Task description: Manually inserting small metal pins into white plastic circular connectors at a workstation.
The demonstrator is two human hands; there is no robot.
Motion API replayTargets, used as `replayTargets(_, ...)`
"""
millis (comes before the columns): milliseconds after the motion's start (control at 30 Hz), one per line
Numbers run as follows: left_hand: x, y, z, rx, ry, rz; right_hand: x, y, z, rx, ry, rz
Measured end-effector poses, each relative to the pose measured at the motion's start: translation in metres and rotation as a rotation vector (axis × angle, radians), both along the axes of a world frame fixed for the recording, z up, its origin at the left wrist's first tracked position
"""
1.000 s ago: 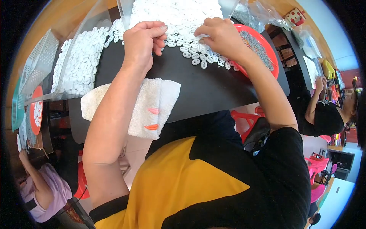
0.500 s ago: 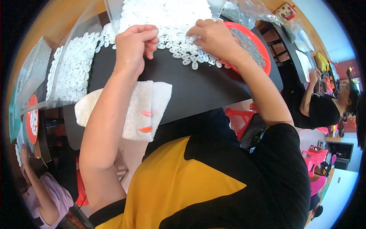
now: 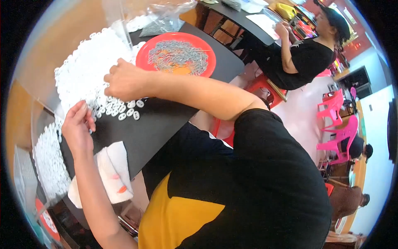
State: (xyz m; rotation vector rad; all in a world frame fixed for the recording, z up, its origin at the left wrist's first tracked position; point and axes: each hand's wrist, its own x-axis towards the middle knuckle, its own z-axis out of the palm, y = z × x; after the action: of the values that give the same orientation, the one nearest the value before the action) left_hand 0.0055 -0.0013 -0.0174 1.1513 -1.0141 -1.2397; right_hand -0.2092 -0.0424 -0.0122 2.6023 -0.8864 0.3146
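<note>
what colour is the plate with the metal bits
Red plate, heaped with grey metal pieces; head view.

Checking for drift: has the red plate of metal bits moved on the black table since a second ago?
Cannot tell; the red plate sits by the black table edge throughout, while the camera swung.

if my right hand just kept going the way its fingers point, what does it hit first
Most likely the big heap of small white plastic pieces: the right hand rests at its edge, fingers aimed left into it. The red plate lies to the other side, out of that line.
</note>
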Motion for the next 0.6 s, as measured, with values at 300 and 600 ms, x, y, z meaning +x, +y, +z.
replayTargets(300,0.0,-0.003,-0.002,-0.02,0.013,-0.023,0.006,0.005,-0.004,-0.006,0.001,0.012)
replayTargets(600,0.0,0.001,0.001,0.001,0.027,0.015,0.012,-0.009,-0.009,0.059,-0.036,-0.014)
